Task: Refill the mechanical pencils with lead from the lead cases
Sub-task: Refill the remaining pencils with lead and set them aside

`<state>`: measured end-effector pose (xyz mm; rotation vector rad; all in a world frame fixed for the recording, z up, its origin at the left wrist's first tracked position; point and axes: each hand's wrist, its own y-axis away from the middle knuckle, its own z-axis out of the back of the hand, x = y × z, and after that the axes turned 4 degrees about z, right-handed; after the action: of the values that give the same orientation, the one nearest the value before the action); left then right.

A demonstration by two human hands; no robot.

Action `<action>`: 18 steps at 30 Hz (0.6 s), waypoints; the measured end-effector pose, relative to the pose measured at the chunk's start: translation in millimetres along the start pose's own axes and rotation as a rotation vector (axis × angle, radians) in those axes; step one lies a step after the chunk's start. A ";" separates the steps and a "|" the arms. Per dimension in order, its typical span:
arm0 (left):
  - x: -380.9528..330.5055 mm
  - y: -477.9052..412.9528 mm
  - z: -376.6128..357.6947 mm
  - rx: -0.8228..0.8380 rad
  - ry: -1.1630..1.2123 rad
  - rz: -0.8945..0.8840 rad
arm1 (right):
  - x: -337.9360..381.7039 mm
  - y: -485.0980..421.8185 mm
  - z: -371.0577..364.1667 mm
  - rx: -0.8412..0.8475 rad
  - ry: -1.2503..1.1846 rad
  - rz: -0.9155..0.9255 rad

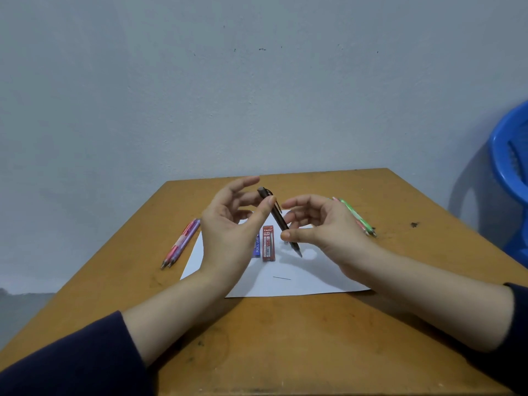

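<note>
A dark pencil (278,221) is held in the air, tilted with its tip down and toward the viewer, above a white paper (300,281) at the middle of a wooden table (285,338). The right hand (323,224) pinches the lower barrel between thumb and curled fingers, likely to steady it. The left hand (228,227) lays its thumb against the upper barrel near the clip, with its other fingers loosely spread. Whether it truly grips cannot be told. It seems placed to reach the cap end, where lead goes in.

One thin lead (281,278) lies loose on the paper, probably so it shows against the white. Two lead cases lie side by side under the hands: a red case (268,243) and a blue case (257,247), which is partly hidden.

Pink and purple pencils (181,242) lie bunched at the left, at least two. Green and pink pencils (355,215) lie at the right, at least two and partly hidden. One blue chair (511,167) stands at the far right.
</note>
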<state>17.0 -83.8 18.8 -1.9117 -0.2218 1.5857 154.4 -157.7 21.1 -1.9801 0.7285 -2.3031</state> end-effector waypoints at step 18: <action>8.3 -4.0 3.9 0.035 -0.138 -0.105 | -23.3 -18.0 16.2 0.183 0.978 0.006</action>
<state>16.6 -75.1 14.0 -1.7373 -0.3444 1.6409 179.3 -139.9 7.3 -0.6777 0.4737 -3.1212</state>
